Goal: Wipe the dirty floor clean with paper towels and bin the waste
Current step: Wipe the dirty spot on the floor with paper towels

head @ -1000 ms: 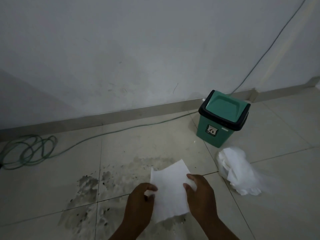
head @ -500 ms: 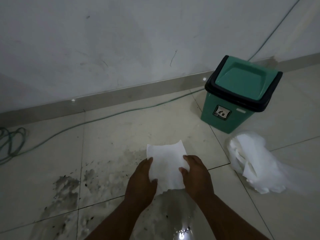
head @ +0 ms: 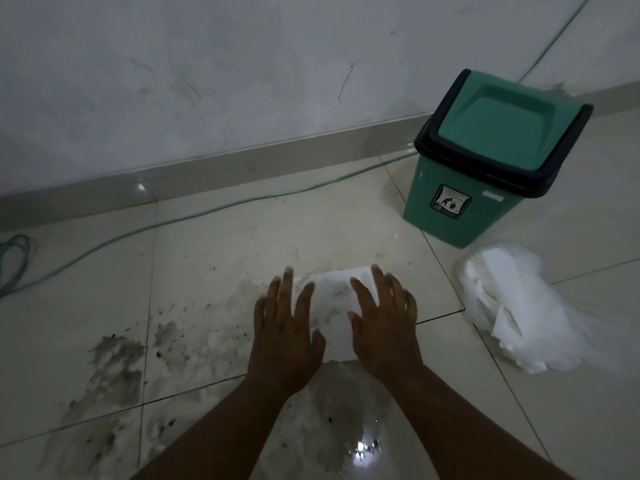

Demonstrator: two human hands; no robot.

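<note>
A white paper towel [head: 334, 306] lies flat on the tiled floor, spread over the far edge of a grey, speckled dirty patch [head: 117, 362]. My left hand [head: 285, 327] presses on the towel's left side with straight, spread fingers. My right hand [head: 382, 323] presses on its right side the same way. A wet, dirty smear [head: 346, 420] runs toward me between my forearms. A green bin [head: 485, 161] with a black rim and a closed swing lid stands at the back right by the wall.
A pile of white paper towels in thin clear plastic [head: 519, 306] lies on the floor right of my hands, just in front of the bin. A green cable [head: 207, 211] runs along the skirting and coils at the far left. The wall is close ahead.
The towel, held up by both hands earlier, now lies flat on the floor. Both hands have let go of its edges and press it down with flat fingers. The view has come closer.
</note>
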